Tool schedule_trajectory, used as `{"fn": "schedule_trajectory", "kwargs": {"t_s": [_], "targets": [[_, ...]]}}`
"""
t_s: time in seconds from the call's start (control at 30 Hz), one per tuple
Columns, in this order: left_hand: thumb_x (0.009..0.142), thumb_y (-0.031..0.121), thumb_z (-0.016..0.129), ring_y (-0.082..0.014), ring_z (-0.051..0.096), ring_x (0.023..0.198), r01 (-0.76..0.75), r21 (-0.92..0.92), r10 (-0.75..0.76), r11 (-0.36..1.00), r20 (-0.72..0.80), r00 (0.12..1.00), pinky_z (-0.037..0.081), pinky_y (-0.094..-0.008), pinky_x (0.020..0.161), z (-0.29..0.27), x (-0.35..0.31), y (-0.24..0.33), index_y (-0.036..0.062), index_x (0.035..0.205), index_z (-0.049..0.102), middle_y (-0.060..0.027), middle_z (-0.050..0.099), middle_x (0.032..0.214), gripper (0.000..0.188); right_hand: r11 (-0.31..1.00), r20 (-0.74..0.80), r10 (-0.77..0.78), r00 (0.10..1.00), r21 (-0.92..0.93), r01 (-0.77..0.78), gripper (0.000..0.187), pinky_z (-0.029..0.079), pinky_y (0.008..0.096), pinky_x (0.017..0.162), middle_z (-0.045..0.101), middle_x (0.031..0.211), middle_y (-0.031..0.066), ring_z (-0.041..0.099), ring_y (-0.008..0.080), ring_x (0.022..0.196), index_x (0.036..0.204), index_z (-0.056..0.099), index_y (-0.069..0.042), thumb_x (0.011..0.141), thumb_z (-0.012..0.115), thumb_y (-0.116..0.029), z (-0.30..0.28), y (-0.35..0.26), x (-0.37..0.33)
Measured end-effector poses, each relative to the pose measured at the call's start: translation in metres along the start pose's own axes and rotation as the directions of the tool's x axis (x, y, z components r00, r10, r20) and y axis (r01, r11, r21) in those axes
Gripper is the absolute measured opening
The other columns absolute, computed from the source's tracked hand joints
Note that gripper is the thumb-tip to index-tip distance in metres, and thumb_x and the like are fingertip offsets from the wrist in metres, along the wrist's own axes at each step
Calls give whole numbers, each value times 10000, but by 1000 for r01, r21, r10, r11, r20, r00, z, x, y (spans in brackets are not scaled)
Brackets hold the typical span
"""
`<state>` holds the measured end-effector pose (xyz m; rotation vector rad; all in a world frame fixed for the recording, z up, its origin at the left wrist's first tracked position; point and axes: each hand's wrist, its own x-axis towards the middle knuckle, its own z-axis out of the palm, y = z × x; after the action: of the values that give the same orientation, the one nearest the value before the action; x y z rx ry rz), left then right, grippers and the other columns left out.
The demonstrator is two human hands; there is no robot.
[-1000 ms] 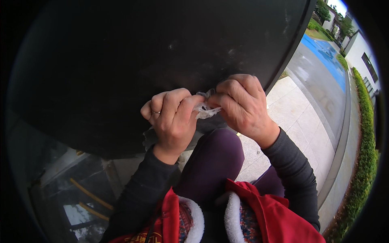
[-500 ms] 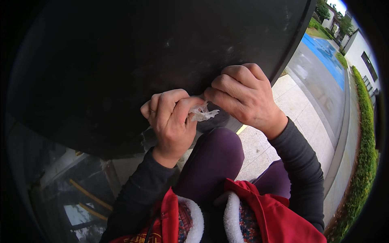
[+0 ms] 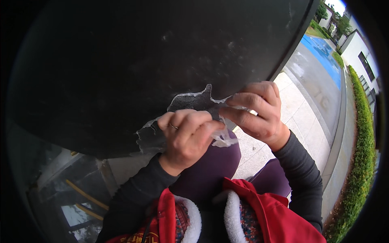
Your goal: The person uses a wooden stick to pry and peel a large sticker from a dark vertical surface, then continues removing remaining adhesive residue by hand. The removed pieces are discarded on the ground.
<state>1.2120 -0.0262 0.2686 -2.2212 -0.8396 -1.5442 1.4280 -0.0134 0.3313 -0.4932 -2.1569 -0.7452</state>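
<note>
A large dark panel point(image 3: 121, 60) fills the far side, with thin film on its lower part. A jagged pale film edge point(image 3: 190, 94) runs across it, just beyond my hands. My left hand point(image 3: 187, 137) is closed, pinching a crumpled wad of clear plastic film point(image 3: 225, 139) between thumb and fingers. Close beside it on the right, my right hand point(image 3: 259, 115) is bent, its fingertips pinching a strip of the film by the torn edge. Part of the film is hidden behind the fingers.
The panel's right edge point(image 3: 298, 38) stands upright beside pale paving point(image 3: 312, 133). My bent knees point(image 3: 216, 162) are just below my hands. A green hedge point(image 3: 364, 133) lines the far right, and a glossy dark surface point(image 3: 77, 202) with yellow bars lies lower left.
Both hands have moved toward me and to the right, away from the panel. The torn film edge, earlier mostly covered by my hands, now shows.
</note>
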Motion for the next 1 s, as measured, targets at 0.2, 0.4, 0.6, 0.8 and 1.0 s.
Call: {"fn": "schedule_trajectory", "kwargs": {"t_s": [0.2, 0.4, 0.6, 0.8, 1.0], "targets": [[836, 64, 855, -226, 673, 946, 434, -445, -422, 784, 132, 897, 496, -361, 885, -12, -18, 13, 107, 1108, 752, -46, 689, 1039, 295, 875, 156, 295, 943, 352, -332, 486, 529, 404, 907, 753, 1102, 76, 658, 298, 1022, 1158, 811, -70, 731, 959, -250, -15, -15, -2], [1137, 596, 419, -243, 553, 1372, 664, -748, -298, -3, 635, 713, 425, -370, 1135, -50, -43, 39, -45, 1678, 273, -191, 515, 1586, 852, 772, 200, 442, 874, 410, -485, 571, 557, 423, 918, 710, 1183, 104, 661, 319, 1081, 1217, 751, -51, 730, 938, -284, -11, -62, -1], [1061, 789, 322, -246, 427, 1503, 782, -597, -242, -181, 798, 553, 384, -421, 1179, -99, -92, 11, -14, 1700, 251, -159, 413, 1668, 1029, 776, 150, 485, 861, 381, -503, 334, 564, 421, 876, 718, 1109, 66, 665, 304, 1066, 1044, 791, -91, 732, 892, -155, 46, -128, -5], [1083, 757, 313, -240, 476, 1451, 799, -528, -289, -287, 843, 453, 395, -418, 1133, -153, -156, -39, 4, 1597, 473, -132, 504, 1607, 926, 312, 350, 737, 579, 583, -750, 82, 548, 328, 792, 727, 978, 102, 690, 220, 878, 991, 793, -25, 914, 813, -7, 99, -201, -4], [1039, 28, 705, -98, 641, 1102, 660, -714, -586, -233, 645, 491, 515, -263, 1020, -206, -204, -78, 17, 1259, 657, -38, 684, 1227, 225, -234, 672, 688, 274, 563, -793, 62, 527, 246, 720, 735, 863, 16, 650, 79, 759, 953, 768, -2, 975, 802, -49, 160, -281, 50]]}}
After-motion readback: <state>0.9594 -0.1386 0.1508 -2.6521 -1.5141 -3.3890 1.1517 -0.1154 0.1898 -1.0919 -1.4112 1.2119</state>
